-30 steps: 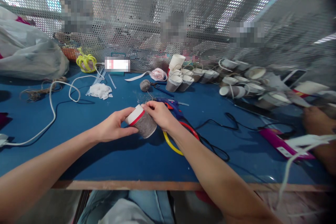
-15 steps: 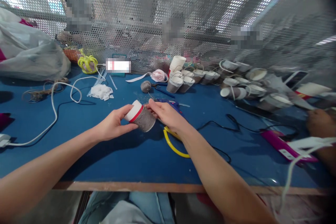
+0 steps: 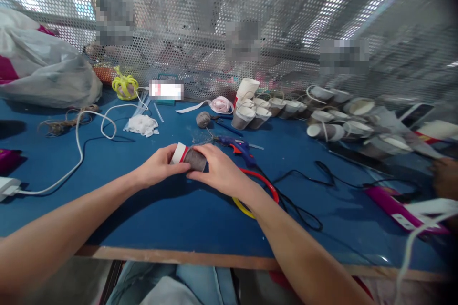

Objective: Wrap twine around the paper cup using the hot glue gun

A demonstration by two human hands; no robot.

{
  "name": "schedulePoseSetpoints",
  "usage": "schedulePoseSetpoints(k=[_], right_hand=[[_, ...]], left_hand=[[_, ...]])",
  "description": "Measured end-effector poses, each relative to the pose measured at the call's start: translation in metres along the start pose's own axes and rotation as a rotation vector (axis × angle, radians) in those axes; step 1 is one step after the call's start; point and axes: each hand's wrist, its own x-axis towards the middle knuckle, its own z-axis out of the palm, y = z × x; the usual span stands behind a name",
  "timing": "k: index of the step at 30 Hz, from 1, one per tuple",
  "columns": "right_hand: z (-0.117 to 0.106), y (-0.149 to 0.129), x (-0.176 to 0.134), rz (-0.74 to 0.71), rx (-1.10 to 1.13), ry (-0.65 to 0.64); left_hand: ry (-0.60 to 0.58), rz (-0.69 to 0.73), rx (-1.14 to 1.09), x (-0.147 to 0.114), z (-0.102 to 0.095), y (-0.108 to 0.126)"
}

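A paper cup (image 3: 195, 160) lies on its side in the air between my hands, its wall wrapped in grey yarn, with a red band and a white end left bare. My left hand (image 3: 157, 167) grips the white end, thumb in front. Around the yarn-covered end, my right hand (image 3: 219, 167) closes with thumb below and fingers above, hiding part of it. A ball of grey yarn (image 3: 203, 119) sits behind the cup, and a strand runs from it toward the hands. Just right of my right hand lies a blue glue gun (image 3: 239, 148) with a red trigger.
Yarn-wrapped cups with handles (image 3: 246, 115) crowd the back right. Red and yellow scissor-like loops (image 3: 275, 191) lie under my right forearm. White cables, a purple power strip (image 3: 402, 209), a ribbon roll (image 3: 221, 104) and a plastic bag (image 3: 46, 71) surround the blue table. Another person's hand (image 3: 445, 178) is at far right.
My right hand has shifted from the cup's upper edge to wrap around its yarn-covered side. The cup has tipped closer to horizontal. The glue gun shows more fully now.
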Motion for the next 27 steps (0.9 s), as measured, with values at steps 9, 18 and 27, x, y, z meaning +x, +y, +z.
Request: schedulePoseSetpoints(k=[9,18,27], right_hand=[[-0.002,-0.003,0.006,-0.067,0.339,-0.061],[0.006,-0.014,0.022,0.067,0.177,0.102],[-0.011,0.007,0.030,0.276,-0.147,0.074]], left_hand=[[-0.175,-0.013,0.066,-0.003,0.006,0.000],[-0.224,-0.048,0.017,-0.004,0.010,0.004],[-0.192,-0.047,-0.022,-0.005,0.011,-0.001]])
